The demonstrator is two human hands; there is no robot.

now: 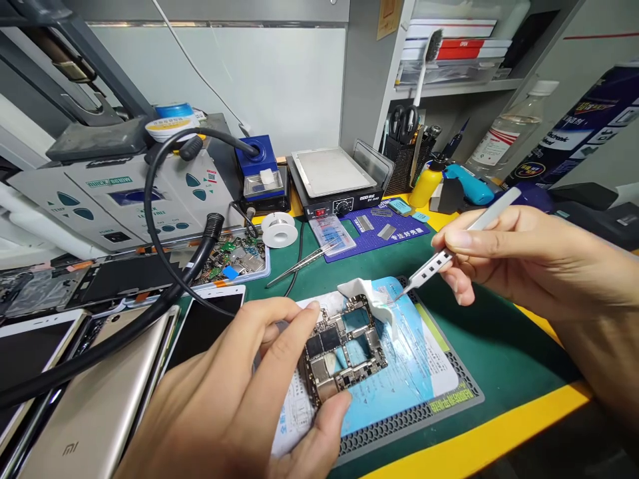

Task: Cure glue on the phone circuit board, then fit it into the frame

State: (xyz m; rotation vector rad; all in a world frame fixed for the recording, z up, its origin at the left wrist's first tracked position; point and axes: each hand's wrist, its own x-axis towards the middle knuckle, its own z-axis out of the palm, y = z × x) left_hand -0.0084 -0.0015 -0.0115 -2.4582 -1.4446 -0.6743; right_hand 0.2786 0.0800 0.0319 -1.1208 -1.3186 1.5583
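My left hand grips a phone circuit board by its left and near edges, fingers on one side and thumb on the other. Under the board lies a blue and white printed card on a grey mat. A crumpled white tissue touches the board's far edge. In my right hand is a scalpel-like tool with a flat silver handle, pinched between thumb and fingers. Its thin tip points down at the card, just right of the tissue and apart from the board.
Metal tweezers lie beyond the board, near a solder spool and a tray of parts. A hot plate stands behind. Black hose crosses phones at left. Bottles stand back right.
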